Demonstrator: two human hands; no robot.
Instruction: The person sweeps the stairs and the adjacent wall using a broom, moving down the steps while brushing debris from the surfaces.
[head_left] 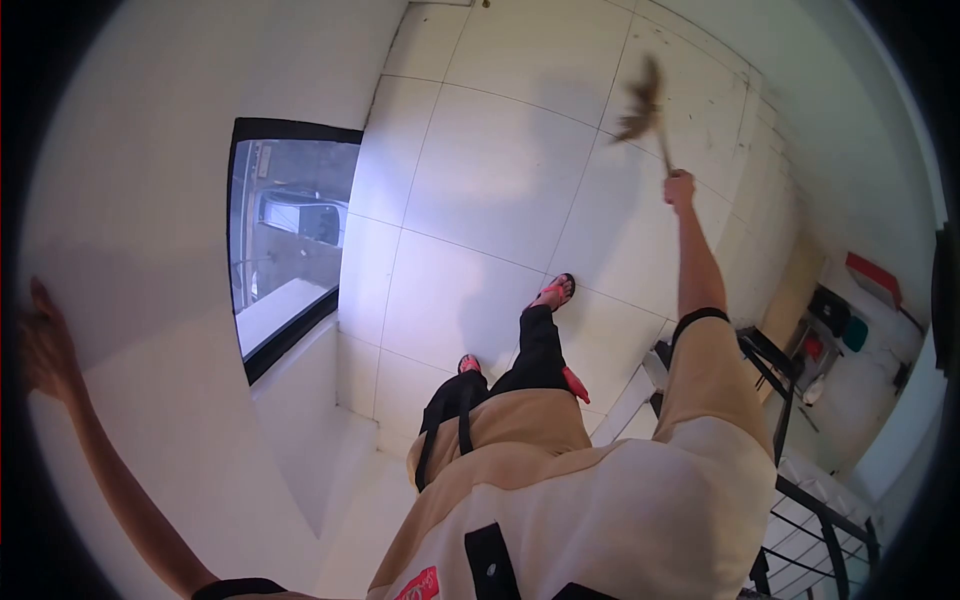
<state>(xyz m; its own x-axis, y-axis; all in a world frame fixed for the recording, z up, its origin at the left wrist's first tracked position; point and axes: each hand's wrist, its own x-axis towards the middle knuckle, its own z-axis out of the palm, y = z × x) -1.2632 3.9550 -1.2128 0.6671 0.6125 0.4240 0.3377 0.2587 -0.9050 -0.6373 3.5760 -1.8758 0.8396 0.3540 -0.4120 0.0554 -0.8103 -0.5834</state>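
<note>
My right hand (679,188) is closed around the thin handle of a broom (640,105), out ahead at the upper right. The broom's brown, fanned bristles are blurred and lie over the pale tiled floor (490,180), close to scattered dark specks of debris. At the far left, my left hand (45,345) is against the white wall (150,200), its fingers apart and nothing visible in it. The dark edge of the view partly hides those fingers.
A black-framed window (290,240) sits low on the left, with a car visible outside. Black stair railings (825,510) stand at the lower right. Beyond them, several items, including a red box (873,278), are on a lower level. My sandalled feet are on the tiles.
</note>
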